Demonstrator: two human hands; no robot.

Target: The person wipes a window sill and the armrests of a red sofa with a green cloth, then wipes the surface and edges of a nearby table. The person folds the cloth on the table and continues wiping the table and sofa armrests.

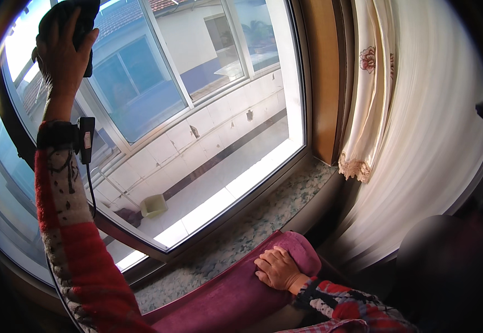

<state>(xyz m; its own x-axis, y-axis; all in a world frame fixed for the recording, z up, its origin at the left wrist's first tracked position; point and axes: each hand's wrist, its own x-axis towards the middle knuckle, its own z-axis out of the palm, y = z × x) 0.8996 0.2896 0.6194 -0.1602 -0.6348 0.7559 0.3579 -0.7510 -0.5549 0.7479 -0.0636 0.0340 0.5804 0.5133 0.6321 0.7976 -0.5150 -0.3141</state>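
At the upper left, my left hand (pixel 64 55) is raised against the window pane, its fingers curved and spread over a bunched black cloth (pixel 89 22). The cloth sticks out past the fingertips, and the palm side is hidden. A black strap with a small dark device (pixel 86 139) and a cable is on the left wrist. Lower down, my right hand (pixel 276 268) leans on the rounded top of a dark pink padded backrest (pixel 219 297), fingers loosely bent and with no loose object visible in them.
A dark-framed window (pixel 241 202) fills the left and middle. Below it runs a green speckled stone sill (pixel 236 250). Cream curtains (pixel 419 139) hang at the right beside a wooden frame (pixel 324 83). Behind the glass, a pale green bin (pixel 153 206) stands on a tiled floor.
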